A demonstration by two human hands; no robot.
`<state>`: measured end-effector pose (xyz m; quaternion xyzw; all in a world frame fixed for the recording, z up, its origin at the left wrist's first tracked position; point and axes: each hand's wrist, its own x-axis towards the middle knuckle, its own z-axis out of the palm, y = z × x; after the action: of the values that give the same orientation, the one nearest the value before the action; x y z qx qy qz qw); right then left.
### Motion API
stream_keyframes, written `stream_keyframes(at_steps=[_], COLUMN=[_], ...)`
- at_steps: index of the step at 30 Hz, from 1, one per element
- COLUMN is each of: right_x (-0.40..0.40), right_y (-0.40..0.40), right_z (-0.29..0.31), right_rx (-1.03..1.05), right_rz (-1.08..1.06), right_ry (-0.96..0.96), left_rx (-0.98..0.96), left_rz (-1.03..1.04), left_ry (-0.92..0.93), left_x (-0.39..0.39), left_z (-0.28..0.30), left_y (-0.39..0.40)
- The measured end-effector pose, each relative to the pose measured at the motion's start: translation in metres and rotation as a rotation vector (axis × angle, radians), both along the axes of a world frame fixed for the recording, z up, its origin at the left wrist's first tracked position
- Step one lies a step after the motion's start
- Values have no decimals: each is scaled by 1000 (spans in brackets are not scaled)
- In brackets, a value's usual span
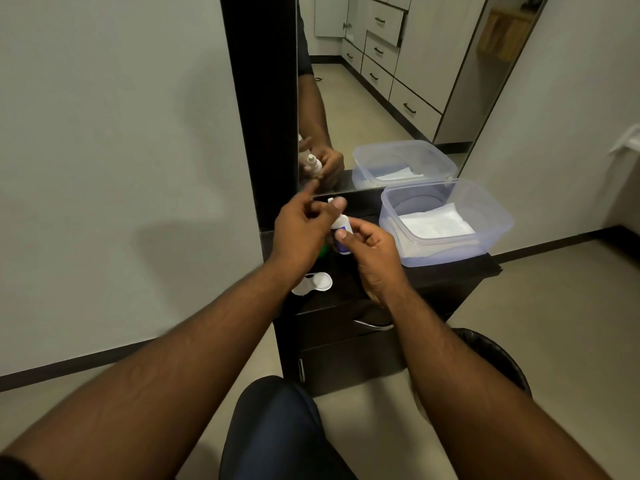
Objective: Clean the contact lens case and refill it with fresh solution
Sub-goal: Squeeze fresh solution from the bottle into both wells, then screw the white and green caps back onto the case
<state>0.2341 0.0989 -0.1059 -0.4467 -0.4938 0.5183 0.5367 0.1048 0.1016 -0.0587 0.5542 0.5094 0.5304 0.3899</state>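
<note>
A small cabinet [446, 271] is set against a wall, with a tall mirror [388, 81] standing upright behind its top. A plastic container [446, 220] is placed on the right side of the cabinet top, close to the mirror, and a folded tissue [434, 223] is laid inside it. A lens case [313, 283] is laid on the left front part of the top. Above the middle of the top, a solution bottle [341, 230] is held between the left hand [304, 226] and the right hand [372, 251]. A bin [498, 358] is placed on the floor to the right of the cabinet.
</note>
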Motion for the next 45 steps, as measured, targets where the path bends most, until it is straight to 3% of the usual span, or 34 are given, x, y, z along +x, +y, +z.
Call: stream_keyframes(at_steps=[4, 12, 24, 29, 33, 36, 39, 45], right_x=[-2, -6, -11, -9, -8, -11, -17, -20], right_y=[-1, -5, -9, -5, -2, -2, -2, 0], right_z=[0, 5, 3, 0, 2, 1, 0, -5], right_rx=[17, 51, 95, 77, 120, 79, 74, 91], right_rz=[4, -23, -155, -91, -183, -258, -336, -419], right_ry=[-49, -78, -155, -222, -199, -178, -235, -477], left_rx=[-19, -15, 57, 41, -15, -83, -234, -263], left_rz=[101, -56, 7, -201, -252, -116, -111, -54], left_ry=[70, 129, 234, 254, 373, 630, 865, 913], left_x=[4, -2, -1, -15, -31, -48, -59, -59], left_z=[0, 10, 15, 24, 28, 17, 2, -10], left_y=[-2, 6, 7, 4, 4, 9, 9, 6])
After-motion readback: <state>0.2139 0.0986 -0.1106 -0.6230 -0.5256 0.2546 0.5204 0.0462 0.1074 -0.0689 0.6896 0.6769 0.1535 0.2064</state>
